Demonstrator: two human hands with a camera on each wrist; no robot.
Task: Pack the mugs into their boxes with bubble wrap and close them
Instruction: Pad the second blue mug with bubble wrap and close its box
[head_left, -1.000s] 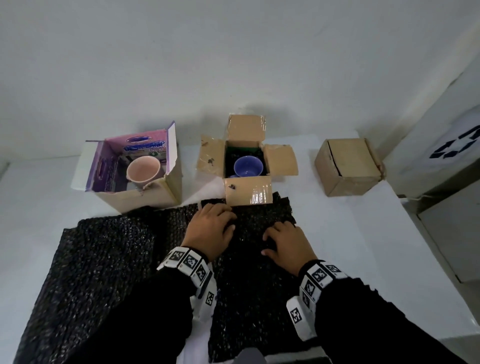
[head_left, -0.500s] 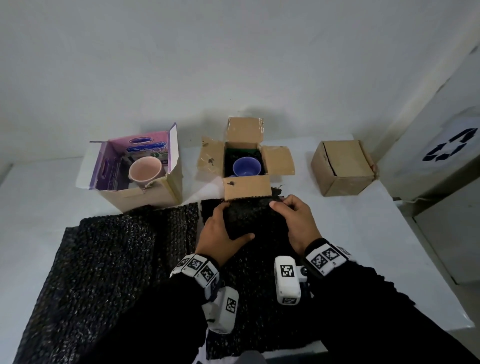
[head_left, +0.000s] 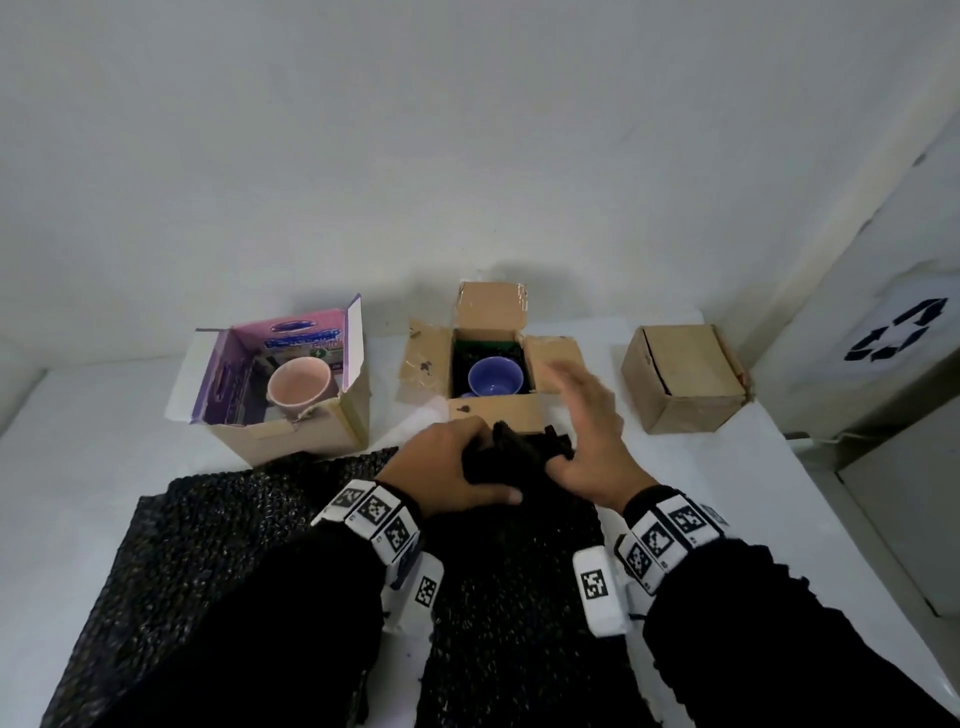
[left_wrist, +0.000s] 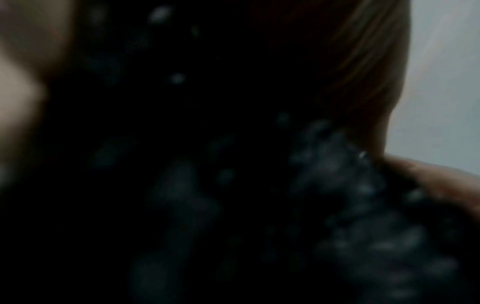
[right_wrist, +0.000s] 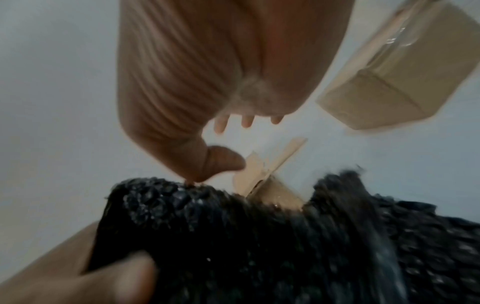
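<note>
Head view shows your left hand (head_left: 447, 467) clamped on the bunched black bubble wrap (head_left: 511, 460), your right hand (head_left: 587, 441) spread beside it. It's light, soft and springy: grip the fold. The fragile blue mug (head_left: 494, 375) sits in its open box (head_left: 488, 415) on the white desk (head_left: 691, 483), against a plain wall.

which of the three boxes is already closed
The plain brown box at the far right. Its flaps are down, while the middle box and the purple-lined box stand open, each with a mug inside.
</note>
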